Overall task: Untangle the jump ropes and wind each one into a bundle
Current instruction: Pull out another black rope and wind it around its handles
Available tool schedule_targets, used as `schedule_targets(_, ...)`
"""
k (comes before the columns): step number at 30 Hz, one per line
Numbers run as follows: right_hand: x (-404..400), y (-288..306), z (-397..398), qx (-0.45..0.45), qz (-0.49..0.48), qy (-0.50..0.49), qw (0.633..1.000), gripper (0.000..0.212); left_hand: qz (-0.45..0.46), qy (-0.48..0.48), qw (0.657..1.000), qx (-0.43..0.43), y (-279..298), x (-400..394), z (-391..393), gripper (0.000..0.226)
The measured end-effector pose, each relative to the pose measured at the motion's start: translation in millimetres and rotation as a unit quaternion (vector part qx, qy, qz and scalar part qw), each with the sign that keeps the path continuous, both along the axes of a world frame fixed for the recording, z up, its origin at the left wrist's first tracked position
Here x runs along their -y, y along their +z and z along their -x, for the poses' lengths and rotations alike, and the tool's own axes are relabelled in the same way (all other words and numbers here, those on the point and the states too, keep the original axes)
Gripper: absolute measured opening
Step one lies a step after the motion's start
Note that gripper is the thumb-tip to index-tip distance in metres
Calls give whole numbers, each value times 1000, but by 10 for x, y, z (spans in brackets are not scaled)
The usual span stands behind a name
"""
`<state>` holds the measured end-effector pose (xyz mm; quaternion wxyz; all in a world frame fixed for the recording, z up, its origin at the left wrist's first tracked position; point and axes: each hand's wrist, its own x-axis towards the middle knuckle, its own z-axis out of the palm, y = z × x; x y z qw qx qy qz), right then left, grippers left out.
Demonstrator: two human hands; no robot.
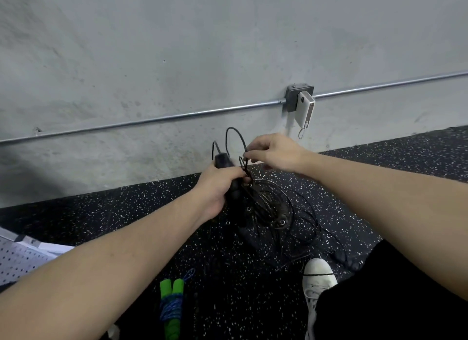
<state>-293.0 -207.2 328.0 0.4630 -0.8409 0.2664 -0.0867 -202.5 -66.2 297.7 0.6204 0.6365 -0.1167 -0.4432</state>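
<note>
light: dim, even | shadow: left wall (38, 162) | edges: wide-angle bowing | hands: slight blur

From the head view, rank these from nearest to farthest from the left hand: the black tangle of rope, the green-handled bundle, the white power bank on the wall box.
1. Black rope tangle: just right of the left hand, which grips its handle.
2. White power bank: up on the wall, right of the hand.
3. Green-handled bundle: on the floor, bottom of view.
</note>
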Motion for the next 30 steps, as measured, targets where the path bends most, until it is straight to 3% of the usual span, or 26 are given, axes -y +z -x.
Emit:
schedule_targets(2,-3,19,-25,22,-53,-4,998,8,-27,42,998,25,-15,-21,-86,24)
schedule_targets(6,79,150,-39,110,-190,-84,972,12,-94,90,987,91,-143,-124,-301,21)
schedule_targets(10,63,235,-28,147,-213,-124,958,11,-147,15,963,227,-224,-129,-285,19)
schedule_targets(15,21,340,-28,203,-267,-130,933,11,-199,-55,918,338,-255,-100,-305,24)
schedule_targets(17,-16,387,-46,223,-294,-130,920,12,-163,-76,909,375,-235,-80,-292,21)
schedule_targets(21,-25,434,-32,256,-330,-116,901,11,-36,-131,940,313,-167,-16,-175,21)
schedule_targets(25,-52,454,-59,286,-370,-109,878,9,-56,-126,932,336,-155,22,-144,28)
schedule_targets(28,31,419,-53,288,-410,-161,850,14,-40,-71,951,297,-100,57,-156,31)
schedule_targets(30,92,352,-3,222,-401,-169,872,22,-17,-40,968,249,-60,60,-161,38)
